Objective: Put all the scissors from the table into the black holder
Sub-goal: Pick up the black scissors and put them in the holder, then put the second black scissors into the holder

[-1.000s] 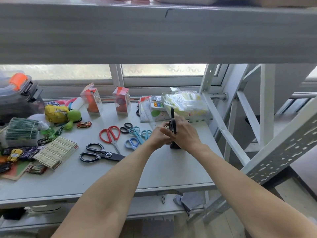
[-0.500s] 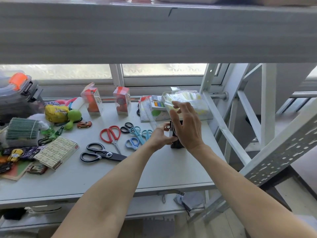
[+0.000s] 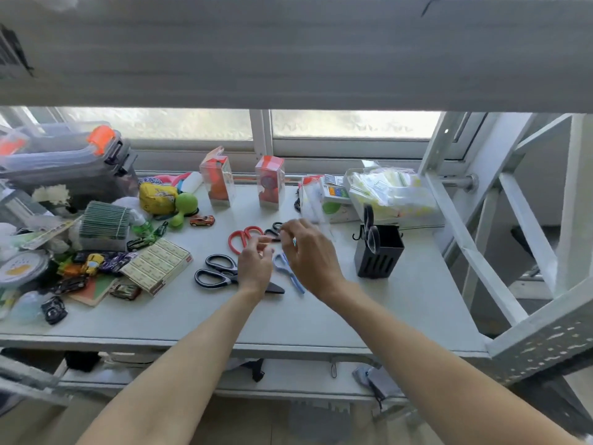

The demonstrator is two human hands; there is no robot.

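Hovering over scissors lying on the table (image 3: pixel 401 303), both hands are empty with fingers loosely apart: left hand (image 3: pixel 255 264) above the black-handled scissors (image 3: pixel 218 275), right hand (image 3: pixel 309 253) over the blue scissors (image 3: pixel 285 268). Well right of the right hand, the black holder (image 3: pixel 380 256) holds one pair of scissors (image 3: pixel 370 231).

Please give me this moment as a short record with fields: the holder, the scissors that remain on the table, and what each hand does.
holder: black holder upright at the table's right, one pair of scissors in it, handles up
on table: red scissors, large black scissors, light blue scissors, small black scissors
left hand: left hand open, over the scissors, holding nothing
right hand: right hand over the scissors; fingertips blurred, grasp unclear
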